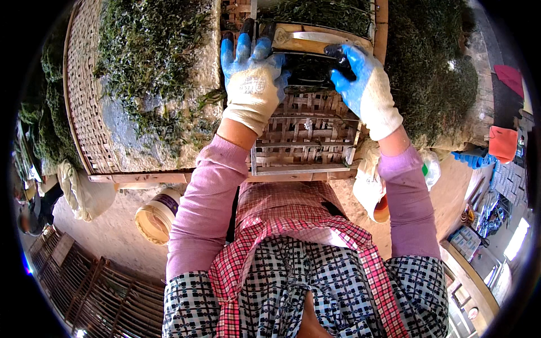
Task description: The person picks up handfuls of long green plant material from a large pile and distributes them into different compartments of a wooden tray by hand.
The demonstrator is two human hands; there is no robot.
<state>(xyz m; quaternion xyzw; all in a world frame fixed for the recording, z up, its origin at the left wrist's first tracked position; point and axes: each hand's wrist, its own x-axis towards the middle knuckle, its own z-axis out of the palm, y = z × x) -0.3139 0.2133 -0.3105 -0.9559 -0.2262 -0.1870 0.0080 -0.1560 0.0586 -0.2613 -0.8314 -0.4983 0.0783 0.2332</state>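
Note:
Both my hands wear cream gloves with blue and black coated fingers. My left hand (251, 84) lies with its fingers stretched and spread over the left side of a slatted frame (304, 144), its fingertips by the left end of a wooden piece with a pale curved strip (315, 38). My right hand (363, 84) is at that piece's right end, fingers bent, thumb and forefinger apart; nothing shows gripped between them. Between the hands lies a dark, wet patch of green seaweed (307, 70). More seaweed (321, 10) lies beyond the wooden piece. The frame rests on woven strips.
Seaweed heaps (152, 50) cover a woven mat (84, 96) on the left; another dark heap (425, 67) lies on the right. A white bucket (156, 218) stands below the left edge. Pale bags (369, 183) hang at the right front. Slatted racks (107, 293) stand lower left.

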